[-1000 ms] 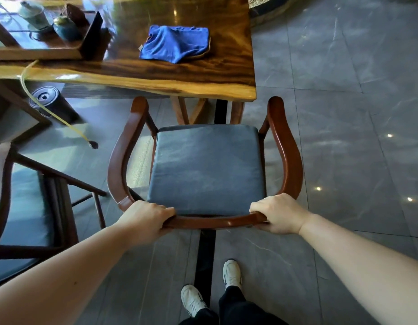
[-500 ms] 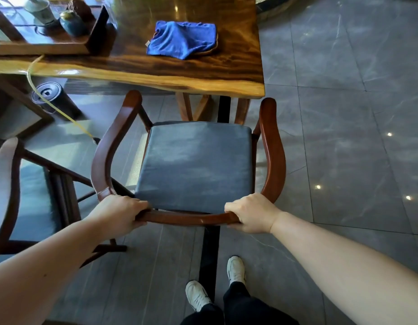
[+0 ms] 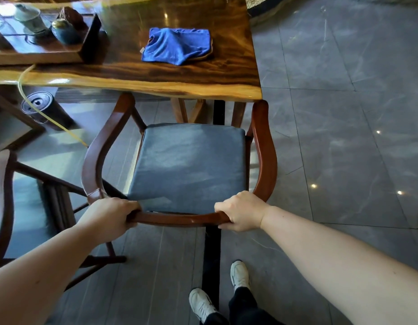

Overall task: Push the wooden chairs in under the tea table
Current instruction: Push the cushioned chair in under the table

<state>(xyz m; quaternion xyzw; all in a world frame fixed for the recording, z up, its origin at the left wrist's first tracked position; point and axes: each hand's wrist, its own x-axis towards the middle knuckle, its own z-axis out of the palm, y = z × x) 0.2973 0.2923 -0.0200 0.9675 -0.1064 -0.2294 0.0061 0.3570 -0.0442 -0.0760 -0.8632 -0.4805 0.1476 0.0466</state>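
A wooden armchair (image 3: 266,158) with a grey-blue seat cushion (image 3: 189,167) faces the glossy wooden tea table (image 3: 137,78). The tips of its curved arms reach the table's near edge; the seat is still out in front of the table. My left hand (image 3: 109,218) grips the left end of the curved back rail. My right hand (image 3: 240,211) grips the right end of the same rail. A second wooden chair (image 3: 3,195) with a grey cushion stands at the left, away from the table.
On the table lie a folded blue cloth (image 3: 177,46) and a dark tea tray (image 3: 46,52) with teaware. A black bin (image 3: 41,109) and a yellow hose (image 3: 53,120) are on the floor at the left. My feet (image 3: 238,275) stand behind the chair on grey tiles.
With both hands on its back rail, the chair has moved forward, so its arm tips have come up to the table edge. It has also shifted a little left.
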